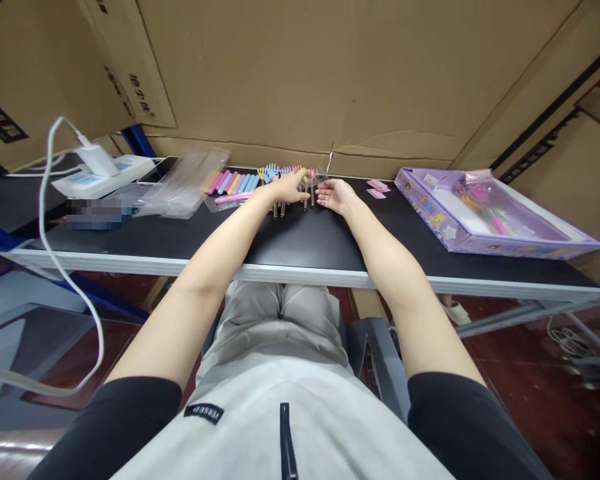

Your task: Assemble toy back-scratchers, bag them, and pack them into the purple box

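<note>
My left hand point(293, 187) reaches over a cluster of small things at the back middle of the table, thumb and fingers apart. Under and beside it stand several slim brown shiny pieces point(282, 209), partly hidden by the hand. Right behind are colourful toothed pieces point(269, 173) in blue, yellow, purple and pink that look like hair claw clips. A bit of clear plastic point(321, 178) lies near my left fingertips. My right hand point(336, 196) is close by on the right, palm turned toward the left hand, fingers loosely bent and nothing visible in them.
Left of the hands lie a row of pastel sticks point(234, 183), a pink stick point(233, 198) and clear plastic bags point(183, 187). Farther left is a white power strip point(104, 177) with a cable. Pink cards point(377, 188) and a purple box point(447, 237) sit on the right. Cardboard point(300, 80) walls the back.
</note>
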`<action>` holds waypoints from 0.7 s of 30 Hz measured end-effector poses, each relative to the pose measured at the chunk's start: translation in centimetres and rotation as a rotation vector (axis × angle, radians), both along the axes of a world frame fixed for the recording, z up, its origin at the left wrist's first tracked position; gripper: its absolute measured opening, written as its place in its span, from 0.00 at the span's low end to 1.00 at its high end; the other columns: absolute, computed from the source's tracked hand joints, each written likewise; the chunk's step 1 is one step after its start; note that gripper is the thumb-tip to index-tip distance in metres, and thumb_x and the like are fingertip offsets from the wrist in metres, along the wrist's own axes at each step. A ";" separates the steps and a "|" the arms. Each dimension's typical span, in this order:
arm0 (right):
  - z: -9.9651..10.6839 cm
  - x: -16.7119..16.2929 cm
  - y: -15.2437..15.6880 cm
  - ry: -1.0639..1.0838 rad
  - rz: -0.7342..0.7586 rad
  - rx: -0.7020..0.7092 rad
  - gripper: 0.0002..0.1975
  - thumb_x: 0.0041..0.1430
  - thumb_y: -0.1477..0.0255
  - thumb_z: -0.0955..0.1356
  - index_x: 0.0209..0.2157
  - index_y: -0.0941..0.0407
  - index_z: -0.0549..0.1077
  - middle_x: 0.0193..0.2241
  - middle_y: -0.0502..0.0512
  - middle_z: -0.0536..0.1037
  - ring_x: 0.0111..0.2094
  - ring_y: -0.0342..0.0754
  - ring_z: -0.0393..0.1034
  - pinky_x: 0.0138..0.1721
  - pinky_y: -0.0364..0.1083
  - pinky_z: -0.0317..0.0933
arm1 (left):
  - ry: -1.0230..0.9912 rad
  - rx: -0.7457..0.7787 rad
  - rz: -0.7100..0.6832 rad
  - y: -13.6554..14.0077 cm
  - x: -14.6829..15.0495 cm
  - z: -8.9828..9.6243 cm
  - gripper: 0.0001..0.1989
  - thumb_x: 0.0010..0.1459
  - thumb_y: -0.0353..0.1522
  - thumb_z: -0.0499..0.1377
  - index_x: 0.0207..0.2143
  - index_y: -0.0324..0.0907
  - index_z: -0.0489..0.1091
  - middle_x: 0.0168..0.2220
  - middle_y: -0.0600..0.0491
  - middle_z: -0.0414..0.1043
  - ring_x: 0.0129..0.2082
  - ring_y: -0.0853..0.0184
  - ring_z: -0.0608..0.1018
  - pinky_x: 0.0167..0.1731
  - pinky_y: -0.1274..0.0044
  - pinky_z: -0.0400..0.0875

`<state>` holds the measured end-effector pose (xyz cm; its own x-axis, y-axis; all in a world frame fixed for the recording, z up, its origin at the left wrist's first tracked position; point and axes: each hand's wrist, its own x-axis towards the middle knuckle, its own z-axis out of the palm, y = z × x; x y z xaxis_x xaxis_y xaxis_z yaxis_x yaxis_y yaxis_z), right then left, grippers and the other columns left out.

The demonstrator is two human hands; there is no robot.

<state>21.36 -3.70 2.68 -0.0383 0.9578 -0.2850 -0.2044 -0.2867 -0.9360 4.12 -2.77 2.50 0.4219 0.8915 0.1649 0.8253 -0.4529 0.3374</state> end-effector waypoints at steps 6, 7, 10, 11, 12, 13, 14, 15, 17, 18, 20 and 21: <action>0.1 0.3 0.1 -0.024 0.067 0.022 0.12 0.65 0.78 0.59 0.28 0.58 0.68 0.19 0.51 0.68 0.19 0.40 0.59 0.24 0.40 0.57 | -0.036 -0.041 -0.015 1.0 1.6 -0.3 0.38 0.61 0.35 0.61 0.72 0.45 0.55 0.69 0.40 0.66 0.68 0.51 0.69 0.67 0.57 0.59; 0.1 0.3 0.2 -0.025 0.078 0.022 0.12 0.65 0.78 0.59 0.27 0.58 0.67 0.18 0.50 0.67 0.19 0.40 0.58 0.23 0.40 0.55 | -0.031 -0.029 -0.018 0.9 1.7 -0.4 0.36 0.63 0.34 0.59 0.72 0.46 0.55 0.70 0.41 0.65 0.69 0.50 0.67 0.68 0.53 0.57; 0.2 0.3 0.1 -0.030 0.100 0.014 0.14 0.67 0.77 0.58 0.26 0.58 0.66 0.16 0.48 0.64 0.17 0.38 0.53 0.22 0.39 0.51 | -0.019 0.020 -0.043 0.6 1.8 -0.6 0.31 0.68 0.32 0.53 0.72 0.46 0.57 0.70 0.41 0.64 0.71 0.50 0.65 0.69 0.50 0.55; 0.3 0.3 0.0 -0.033 0.109 0.011 0.15 0.68 0.77 0.58 0.26 0.58 0.65 0.16 0.48 0.64 0.16 0.38 0.51 0.21 0.39 0.50 | -0.019 0.035 -0.047 0.6 1.7 -0.6 0.30 0.69 0.31 0.52 0.72 0.45 0.58 0.70 0.41 0.65 0.70 0.51 0.65 0.69 0.53 0.57; 0.4 0.3 -0.1 -0.039 0.120 0.007 0.17 0.70 0.76 0.57 0.26 0.58 0.65 0.16 0.48 0.64 0.16 0.38 0.50 0.21 0.39 0.49 | -0.016 0.045 -0.045 0.5 1.6 -0.7 0.29 0.69 0.31 0.51 0.72 0.44 0.58 0.69 0.40 0.65 0.70 0.52 0.66 0.68 0.56 0.59; 0.6 0.3 -0.2 -0.046 0.132 0.004 0.18 0.71 0.75 0.57 0.26 0.57 0.65 0.16 0.48 0.64 0.16 0.38 0.50 0.20 0.39 0.49 | -0.009 0.049 -0.035 0.5 1.5 -0.7 0.29 0.70 0.32 0.51 0.72 0.43 0.59 0.68 0.38 0.65 0.69 0.52 0.67 0.68 0.59 0.60; 0.7 0.3 -0.2 -0.055 0.142 0.006 0.19 0.73 0.73 0.56 0.26 0.57 0.65 0.16 0.48 0.64 0.16 0.38 0.50 0.20 0.39 0.49 | 0.001 0.046 -0.019 0.4 1.4 -0.8 0.29 0.70 0.33 0.52 0.72 0.42 0.58 0.67 0.37 0.65 0.69 0.52 0.68 0.67 0.60 0.62; 0.8 0.3 -0.1 -0.068 0.144 0.013 0.21 0.75 0.71 0.55 0.27 0.57 0.66 0.16 0.48 0.64 0.16 0.39 0.51 0.20 0.39 0.49 | 0.012 0.039 0.001 0.3 1.2 -0.8 0.30 0.71 0.34 0.52 0.73 0.42 0.58 0.66 0.37 0.65 0.68 0.52 0.68 0.67 0.61 0.62; 0.8 0.8 0.3 -0.133 0.104 0.049 0.23 0.76 0.67 0.54 0.27 0.56 0.66 0.17 0.49 0.64 0.17 0.40 0.52 0.21 0.40 0.52 | 0.022 0.029 0.033 -0.1 1.0 -0.8 0.29 0.71 0.36 0.51 0.73 0.45 0.58 0.65 0.37 0.65 0.68 0.52 0.68 0.66 0.62 0.63; 0.7 1.3 0.6 -0.194 0.052 0.081 0.23 0.77 0.67 0.55 0.27 0.56 0.67 0.18 0.49 0.65 0.18 0.40 0.54 0.22 0.40 0.55 | 0.018 0.029 0.039 -0.2 0.9 -0.9 0.29 0.72 0.37 0.51 0.73 0.46 0.59 0.64 0.38 0.65 0.68 0.52 0.68 0.66 0.62 0.64; 0.4 2.9 1.4 -0.394 -0.122 0.172 0.20 0.75 0.68 0.58 0.27 0.55 0.67 0.22 0.51 0.69 0.23 0.42 0.62 0.30 0.42 0.65 | 0.008 0.027 0.057 -0.6 0.8 -0.9 0.27 0.72 0.38 0.50 0.72 0.49 0.61 0.64 0.39 0.64 0.69 0.50 0.68 0.66 0.59 0.63; 0.3 4.1 1.7 -0.527 -0.234 0.227 0.18 0.73 0.71 0.60 0.27 0.55 0.67 0.26 0.53 0.72 0.28 0.44 0.68 0.38 0.45 0.69 | 0.006 0.024 0.067 -0.8 0.8 -1.0 0.27 0.72 0.39 0.49 0.71 0.50 0.61 0.65 0.39 0.64 0.69 0.49 0.67 0.66 0.57 0.63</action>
<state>25.45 -1.95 2.96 0.2701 0.9628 0.0036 0.2684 -0.0717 -0.9606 4.93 -3.60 1.55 0.3625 0.9135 0.1849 0.8557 -0.4048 0.3222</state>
